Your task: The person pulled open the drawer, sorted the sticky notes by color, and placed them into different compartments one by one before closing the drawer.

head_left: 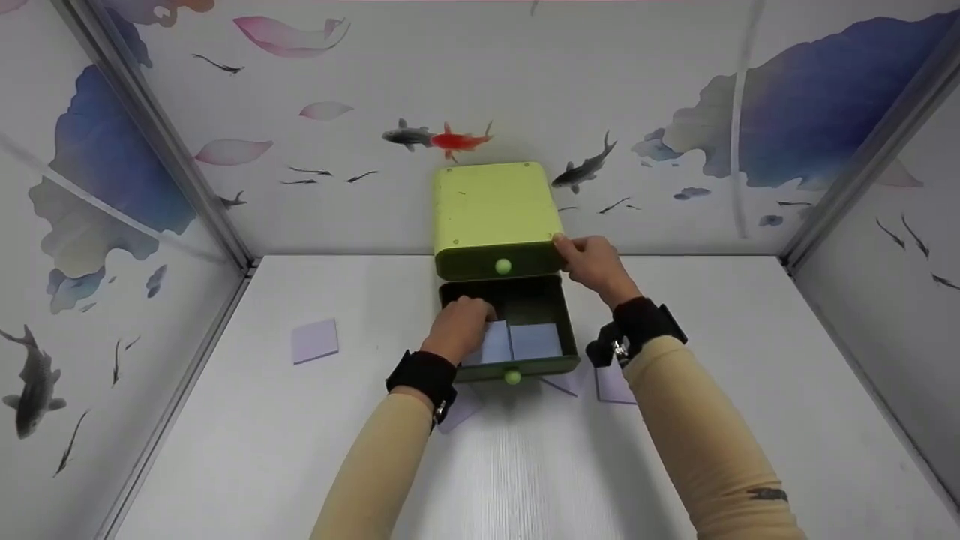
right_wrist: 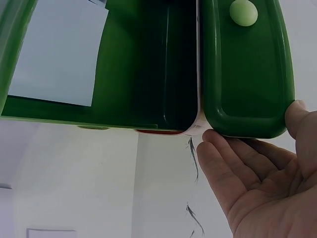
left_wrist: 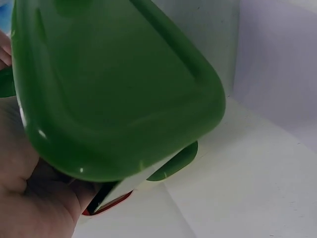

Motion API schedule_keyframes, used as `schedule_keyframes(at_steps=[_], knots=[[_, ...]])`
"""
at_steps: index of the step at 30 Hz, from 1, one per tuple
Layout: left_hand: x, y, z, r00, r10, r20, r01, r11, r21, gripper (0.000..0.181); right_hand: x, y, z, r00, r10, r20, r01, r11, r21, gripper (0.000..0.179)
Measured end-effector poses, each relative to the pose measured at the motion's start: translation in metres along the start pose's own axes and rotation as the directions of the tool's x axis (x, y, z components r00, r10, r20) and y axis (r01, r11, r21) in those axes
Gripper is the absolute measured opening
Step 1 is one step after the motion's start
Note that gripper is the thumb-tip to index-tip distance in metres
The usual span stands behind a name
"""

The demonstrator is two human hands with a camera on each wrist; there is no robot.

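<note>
A small desktop drawer box [head_left: 495, 206] with a yellow-green top stands against the back wall. Its upper drawer [head_left: 472, 264] is closed; its lower drawer [head_left: 551, 300] is pulled out. My left hand [head_left: 459, 326] reaches into the lower drawer's left side with bent fingers, beside a pale blue paper pad [head_left: 495, 341]. The drawer front [left_wrist: 124, 89] partly hides the fingers in the left wrist view, so their hold is unclear. Another pad [head_left: 536, 341] lies to the right inside. My right hand [head_left: 596, 264] grips the box's front right corner, thumb at the upper drawer's edge [right_wrist: 252, 74].
A lilac pad [head_left: 315, 341] lies on the white table [head_left: 360, 450] at left. More lilac pads [head_left: 613, 384] lie in front of the drawer, partly covered by it and my right arm. Painted panels enclose the back and sides.
</note>
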State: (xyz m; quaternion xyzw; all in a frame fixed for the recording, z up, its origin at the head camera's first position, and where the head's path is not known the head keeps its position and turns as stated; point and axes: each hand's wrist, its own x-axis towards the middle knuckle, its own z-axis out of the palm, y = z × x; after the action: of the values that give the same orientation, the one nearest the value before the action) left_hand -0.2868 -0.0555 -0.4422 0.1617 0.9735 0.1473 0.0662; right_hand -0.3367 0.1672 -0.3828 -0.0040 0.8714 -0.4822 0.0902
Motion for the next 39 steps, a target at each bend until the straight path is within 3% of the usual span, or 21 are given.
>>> schedule_keyframes(at_steps=[13, 24, 39], knots=[[0.000, -0.003, 0.005, 0.999, 0.026, -0.038, -0.028, 0.999, -0.046, 0.022, -0.001, -0.002, -0.002, 1.000, 0.012, 0.008, -0.012, 1.000, -0.001, 0.057], [0.000, -0.002, 0.008, 0.999, 0.014, -0.041, -0.015, 1.000, -0.022, 0.020, -0.001, 0.000, -0.001, 1.000, 0.000, 0.003, 0.000, 1.000, -0.024, 0.059], [-0.013, -0.001, -0.002, 0.994, 0.026, -0.109, -0.034, 0.996, -0.077, 0.018, -0.001, 0.001, -0.001, 1.000, -0.014, -0.009, 0.014, 1.000, -0.020, 0.057]])
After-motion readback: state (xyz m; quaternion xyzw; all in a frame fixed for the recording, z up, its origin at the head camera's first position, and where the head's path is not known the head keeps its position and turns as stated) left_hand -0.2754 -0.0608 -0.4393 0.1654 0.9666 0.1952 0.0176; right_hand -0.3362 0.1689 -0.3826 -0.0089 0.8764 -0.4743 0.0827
